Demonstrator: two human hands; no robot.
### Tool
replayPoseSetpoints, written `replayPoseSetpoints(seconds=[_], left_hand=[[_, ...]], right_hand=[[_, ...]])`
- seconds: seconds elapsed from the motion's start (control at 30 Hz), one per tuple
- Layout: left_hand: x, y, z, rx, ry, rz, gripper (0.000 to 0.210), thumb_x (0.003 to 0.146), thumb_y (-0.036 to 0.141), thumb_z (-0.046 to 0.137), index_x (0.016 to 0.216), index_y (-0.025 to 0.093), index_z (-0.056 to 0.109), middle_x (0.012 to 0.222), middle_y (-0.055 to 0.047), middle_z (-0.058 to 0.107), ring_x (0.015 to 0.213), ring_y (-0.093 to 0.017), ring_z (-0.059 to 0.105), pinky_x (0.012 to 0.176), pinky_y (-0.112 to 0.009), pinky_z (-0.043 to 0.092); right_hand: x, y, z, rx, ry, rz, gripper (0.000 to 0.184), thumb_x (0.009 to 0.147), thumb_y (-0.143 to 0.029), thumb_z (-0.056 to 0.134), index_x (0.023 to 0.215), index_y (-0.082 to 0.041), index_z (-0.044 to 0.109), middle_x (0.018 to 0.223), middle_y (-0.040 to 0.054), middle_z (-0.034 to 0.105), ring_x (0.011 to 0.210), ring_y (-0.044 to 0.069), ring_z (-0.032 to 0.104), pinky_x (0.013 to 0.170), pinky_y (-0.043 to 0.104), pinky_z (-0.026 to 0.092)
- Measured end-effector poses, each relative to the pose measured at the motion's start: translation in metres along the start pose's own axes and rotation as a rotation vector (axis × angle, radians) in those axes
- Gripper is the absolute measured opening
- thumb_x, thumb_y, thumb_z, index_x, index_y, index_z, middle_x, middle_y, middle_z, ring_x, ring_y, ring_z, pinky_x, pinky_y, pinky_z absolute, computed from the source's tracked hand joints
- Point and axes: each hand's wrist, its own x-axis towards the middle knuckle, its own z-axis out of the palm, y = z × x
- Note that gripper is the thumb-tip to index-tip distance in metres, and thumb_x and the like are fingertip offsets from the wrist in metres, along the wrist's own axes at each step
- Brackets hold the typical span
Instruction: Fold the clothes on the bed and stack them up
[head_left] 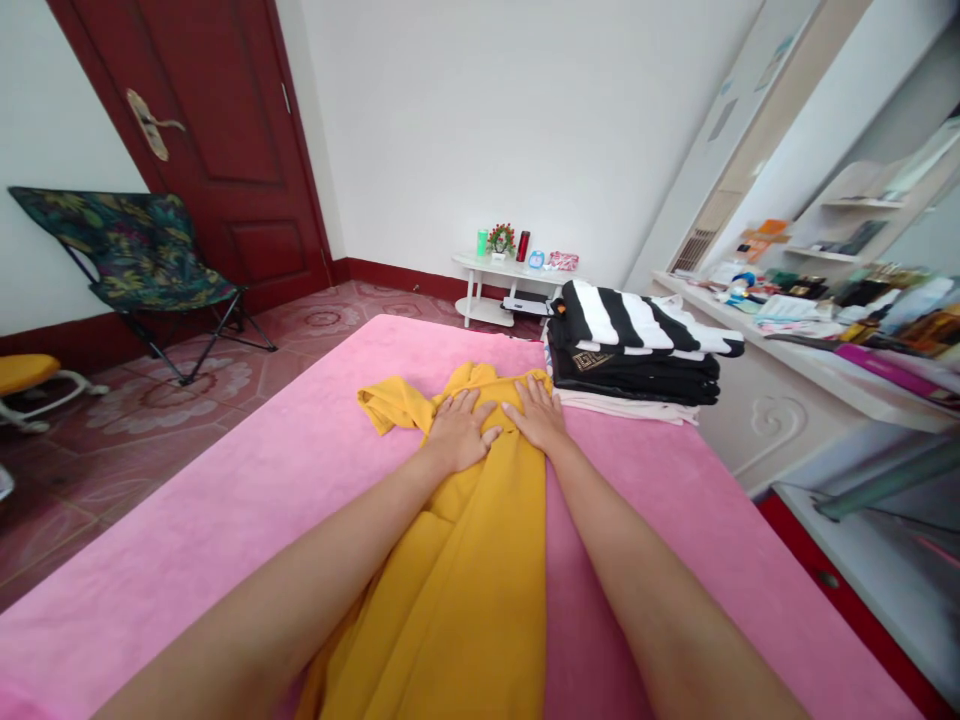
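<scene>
A long yellow garment (480, 590) lies lengthwise on the pink bed cover (247, 500), running from the near edge toward the far end. One sleeve sticks out to the left near its top. My left hand (459, 430) rests flat on the upper part, fingers spread over the cloth. On the upper right side my right hand (536, 412) also presses down, with its fingers apart. Neither hand grips the fabric. Loose folds run down the left half of the garment, while its right edge is fairly straight.
A stack of folded clothes (637, 350), striped black and white on top, sits just right of my right hand. Beyond the bed stands a small white table (480, 264). A cluttered dresser (847, 375) lines the right; a folding chair (142, 250) is at left.
</scene>
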Motion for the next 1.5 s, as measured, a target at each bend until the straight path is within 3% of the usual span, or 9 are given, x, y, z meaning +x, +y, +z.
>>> replayPoseSetpoints(seconds=[0.2, 0.5, 0.63, 0.77, 0.87, 1.0, 1.13, 1.3, 1.5], left_hand=[[-0.011, 0.007, -0.008, -0.001, -0.034, -0.029, 0.057, 0.093, 0.051, 0.027, 0.141, 0.022, 0.037, 0.152, -0.011, 0.028, 0.140, -0.028, 0.021, 0.113, -0.048, 0.014], [-0.076, 0.000, -0.035, -0.016, -0.169, 0.129, 0.062, 0.091, 0.044, 0.040, 0.145, 0.015, 0.028, 0.154, -0.015, 0.017, 0.142, -0.025, 0.017, 0.113, -0.040, 0.018], [-0.091, -0.019, -0.069, -0.224, -0.277, 0.083, 0.055, 0.075, 0.038, 0.064, 0.128, 0.025, 0.054, 0.140, -0.003, 0.049, 0.128, -0.020, 0.044, 0.102, -0.024, 0.035], [-0.078, -0.050, -0.099, -0.202, -0.140, -0.234, 0.026, 0.081, 0.036, 0.055, 0.100, 0.026, 0.069, 0.106, -0.001, 0.070, 0.107, -0.021, 0.059, 0.089, -0.027, 0.044], [-0.058, -0.077, -0.111, -0.146, -0.008, -0.505, 0.041, 0.085, 0.050, 0.042, 0.101, 0.020, 0.066, 0.110, -0.010, 0.067, 0.110, -0.028, 0.057, 0.087, -0.035, 0.044], [-0.030, -0.101, -0.110, -0.195, -0.022, -0.750, 0.063, 0.075, 0.071, 0.040, 0.075, 0.014, 0.067, 0.086, -0.018, 0.070, 0.095, -0.035, 0.064, 0.079, -0.040, 0.048], [-0.014, -0.102, -0.093, -0.302, -0.014, -0.854, 0.051, 0.066, 0.065, 0.057, 0.066, 0.014, 0.063, 0.078, -0.018, 0.070, 0.095, -0.036, 0.064, 0.079, -0.040, 0.048], [-0.008, -0.104, -0.078, -0.566, 0.123, -0.939, 0.020, 0.059, 0.030, 0.070, 0.058, 0.014, 0.058, 0.069, -0.019, 0.068, 0.097, -0.038, 0.063, 0.076, -0.040, 0.049], [-0.014, -0.102, -0.081, -1.234, 0.531, -0.818, 0.010, 0.074, 0.025, 0.058, 0.071, 0.016, 0.058, 0.069, -0.004, 0.065, 0.083, -0.019, 0.067, 0.073, -0.026, 0.053]], right_hand=[[-0.046, -0.033, -0.012, 0.029, -0.134, 0.078, 0.059, 0.094, -0.044, 0.023, 0.148, -0.021, 0.022, 0.156, 0.0102, 0.009, 0.143, 0.027, 0.007, 0.109, 0.053, 0.017], [-0.162, -0.086, -0.008, 0.004, 0.031, -0.009, 0.063, 0.094, -0.046, 0.025, 0.149, -0.018, 0.016, 0.155, 0.0141, 0.014, 0.142, 0.028, 0.011, 0.110, 0.053, 0.015], [-0.179, -0.092, -0.007, -0.006, 0.029, -0.047, 0.062, 0.093, -0.046, 0.030, 0.148, -0.019, 0.023, 0.155, 0.0144, 0.016, 0.142, 0.027, 0.013, 0.111, 0.049, 0.014], [-0.179, -0.092, -0.009, -0.002, 0.086, -0.049, 0.059, 0.092, -0.042, 0.032, 0.145, -0.017, 0.031, 0.153, 0.0157, 0.021, 0.141, 0.029, 0.018, 0.110, 0.048, 0.017], [-0.179, -0.090, -0.008, 0.005, 0.117, -0.054, 0.057, 0.091, -0.042, 0.032, 0.143, -0.018, 0.035, 0.152, 0.0148, 0.025, 0.140, 0.028, 0.021, 0.110, 0.047, 0.018], [-0.180, -0.088, -0.008, 0.021, 0.143, -0.071, 0.057, 0.091, -0.043, 0.032, 0.142, -0.019, 0.037, 0.151, 0.0140, 0.028, 0.139, 0.027, 0.023, 0.110, 0.045, 0.019], [-0.179, -0.086, -0.007, 0.039, 0.147, -0.069, 0.056, 0.091, -0.043, 0.033, 0.142, -0.019, 0.038, 0.151, 0.0136, 0.028, 0.139, 0.027, 0.024, 0.111, 0.045, 0.019], [-0.179, -0.085, -0.008, 0.056, 0.143, -0.067, 0.055, 0.091, -0.042, 0.034, 0.141, -0.020, 0.038, 0.151, 0.0122, 0.029, 0.139, 0.026, 0.024, 0.111, 0.044, 0.018], [-0.180, -0.086, -0.009, 0.079, 0.146, -0.073, 0.055, 0.091, -0.041, 0.035, 0.141, -0.017, 0.038, 0.151, 0.0135, 0.028, 0.139, 0.026, 0.023, 0.111, 0.045, 0.016]])
